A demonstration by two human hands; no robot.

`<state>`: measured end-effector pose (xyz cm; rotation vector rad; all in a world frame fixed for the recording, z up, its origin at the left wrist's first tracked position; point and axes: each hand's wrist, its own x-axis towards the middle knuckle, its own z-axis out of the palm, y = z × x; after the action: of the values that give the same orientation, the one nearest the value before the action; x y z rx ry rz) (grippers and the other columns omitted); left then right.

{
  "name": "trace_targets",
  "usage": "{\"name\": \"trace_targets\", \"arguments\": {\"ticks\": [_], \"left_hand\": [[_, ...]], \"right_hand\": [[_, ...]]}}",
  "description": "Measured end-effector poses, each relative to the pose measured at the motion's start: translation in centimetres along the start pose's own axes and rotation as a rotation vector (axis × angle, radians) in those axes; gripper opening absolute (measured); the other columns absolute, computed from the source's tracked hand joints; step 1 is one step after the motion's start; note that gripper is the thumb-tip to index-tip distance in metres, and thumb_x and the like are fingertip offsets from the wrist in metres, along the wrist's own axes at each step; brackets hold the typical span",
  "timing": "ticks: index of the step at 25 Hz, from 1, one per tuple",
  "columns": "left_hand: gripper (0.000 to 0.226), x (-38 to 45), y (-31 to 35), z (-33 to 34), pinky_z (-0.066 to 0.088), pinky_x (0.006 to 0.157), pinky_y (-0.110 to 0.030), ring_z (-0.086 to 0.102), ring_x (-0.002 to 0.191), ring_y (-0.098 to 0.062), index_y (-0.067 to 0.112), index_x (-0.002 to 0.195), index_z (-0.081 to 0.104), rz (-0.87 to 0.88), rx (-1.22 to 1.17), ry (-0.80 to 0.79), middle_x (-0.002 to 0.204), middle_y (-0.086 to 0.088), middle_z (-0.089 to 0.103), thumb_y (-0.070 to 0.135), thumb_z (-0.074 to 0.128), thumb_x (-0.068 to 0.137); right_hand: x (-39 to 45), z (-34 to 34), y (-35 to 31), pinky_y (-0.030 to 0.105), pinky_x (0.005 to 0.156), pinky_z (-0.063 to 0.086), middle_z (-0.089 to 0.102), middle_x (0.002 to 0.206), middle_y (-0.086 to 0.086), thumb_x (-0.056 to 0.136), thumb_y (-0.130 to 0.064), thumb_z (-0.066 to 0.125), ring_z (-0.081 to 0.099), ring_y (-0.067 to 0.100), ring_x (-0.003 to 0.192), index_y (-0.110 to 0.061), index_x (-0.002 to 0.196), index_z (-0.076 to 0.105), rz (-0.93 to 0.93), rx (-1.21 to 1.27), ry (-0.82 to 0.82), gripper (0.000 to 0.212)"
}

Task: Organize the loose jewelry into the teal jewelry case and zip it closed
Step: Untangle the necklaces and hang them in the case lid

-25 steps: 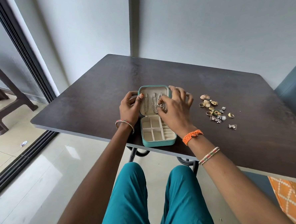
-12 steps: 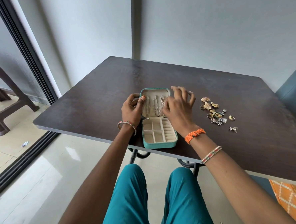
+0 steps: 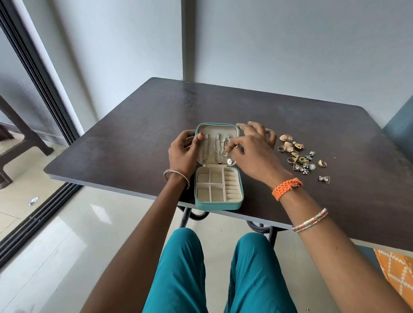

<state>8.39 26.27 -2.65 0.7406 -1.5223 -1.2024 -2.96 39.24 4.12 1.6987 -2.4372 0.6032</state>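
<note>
The teal jewelry case (image 3: 218, 204) lies open at the table's near edge, its lid (image 3: 216, 129) tilted up at the far side. Silver chains (image 3: 217, 148) hang in the lid; the cream compartments in the base look empty. My left hand (image 3: 185, 152) grips the lid's left edge, thumb on the lining. My right hand (image 3: 254, 149) reaches over the lid's right side and pinches a silver chain with a small pendant (image 3: 229, 160). Loose jewelry (image 3: 299, 158), gold and silver earrings and rings, lies in a cluster to the right of that hand.
The dark table (image 3: 128, 151) stands against a grey wall. A brown plastic stool (image 3: 5, 144) is outside the sliding door track on the left. Orange patterned fabric (image 3: 401, 272) lies below the table at the right. My knees in teal trousers sit under the table's edge.
My right hand has shifted from the middle of the lid to its right side, fingers now on the rightmost chain. The camera view has tilted slightly. My left hand keeps its hold.
</note>
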Motion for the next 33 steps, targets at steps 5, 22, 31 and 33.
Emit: {"name": "trace_targets", "arguments": {"ticks": [5,22,31,33], "left_hand": [[0.011,0.0,-0.1,-0.2,0.054,0.069,-0.02,0.065,0.073,0.001,0.013,0.091,0.065,0.006,-0.029,-0.012,0.082,0.002,0.069,0.023,0.064,0.087],[0.015,-0.3,0.3,-0.1,0.054,0.07,-0.019,0.067,0.081,-0.011,0.009,0.094,0.065,-0.003,-0.056,0.001,0.089,-0.006,0.07,0.022,0.065,0.087],[0.014,-0.1,-0.1,-0.2,0.056,0.074,-0.029,0.067,0.078,-0.009,0.014,0.089,0.066,-0.015,-0.014,0.025,0.084,0.0,0.07,0.027,0.066,0.085],[0.016,-0.1,-0.1,-0.2,0.057,0.075,-0.03,0.067,0.078,-0.009,0.014,0.089,0.067,-0.021,0.005,0.038,0.083,0.0,0.071,0.029,0.067,0.084]], "right_hand": [[-0.3,0.8,-0.5,0.05,0.11,0.015,0.037,0.149,0.007,0.082,-0.003,0.056,0.022,0.027,0.139,-0.028,0.097,0.071,0.006,-0.12,0.083,0.033],[-2.1,1.7,-0.8,0.047,0.102,0.022,0.049,0.137,0.01,0.079,-0.024,0.064,0.032,0.028,0.133,-0.02,0.082,0.068,0.224,-0.006,0.218,0.007],[-0.9,2.2,-3.4,0.056,0.11,0.016,0.051,0.131,0.011,0.081,-0.024,0.069,0.03,0.032,0.132,-0.016,0.09,0.068,0.242,-0.329,0.104,0.012],[-0.7,2.2,-4.0,0.058,0.111,0.014,0.05,0.131,0.013,0.078,-0.022,0.07,0.029,0.034,0.133,-0.016,0.094,0.068,0.235,-0.394,0.071,0.017]]}}
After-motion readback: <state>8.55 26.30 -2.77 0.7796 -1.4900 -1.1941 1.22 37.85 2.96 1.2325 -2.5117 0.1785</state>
